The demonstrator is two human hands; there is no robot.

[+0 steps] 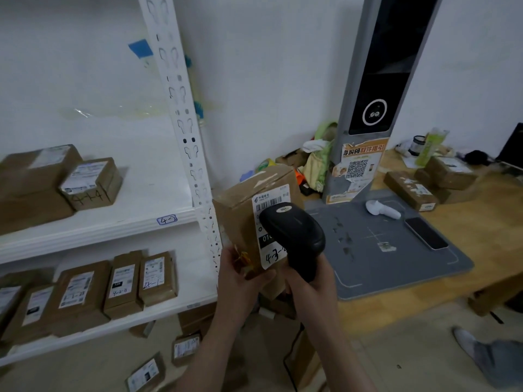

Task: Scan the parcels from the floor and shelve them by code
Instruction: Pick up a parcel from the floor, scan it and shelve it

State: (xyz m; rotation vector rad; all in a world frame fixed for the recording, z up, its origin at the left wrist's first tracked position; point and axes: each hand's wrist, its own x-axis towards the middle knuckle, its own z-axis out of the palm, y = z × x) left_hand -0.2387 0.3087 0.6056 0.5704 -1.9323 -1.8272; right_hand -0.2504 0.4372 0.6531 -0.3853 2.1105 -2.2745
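Parcel (pixel 243 219) gripped by left hand (pixel 240 281), scanner (pixel 294 236) in right hand (pixel 311 287)

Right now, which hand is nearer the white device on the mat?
Right. The right hand with black scanner is left of the white device; the left hand with parcel, farther left.

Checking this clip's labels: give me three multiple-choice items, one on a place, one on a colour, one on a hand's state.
1. Where does the white scanner lie? A on the grey mat; B on a shelf; C on the floor.
2. What colour is the handheld scanner in the right hand? A white; B black; C orange.
3. What is the left hand doing? A hanging empty; B gripping the parcel; C resting on a shelf.
Answers: 1 A, it lies on the mat; 2 B, its casing is black; 3 B, its fingers curl round the parcel.
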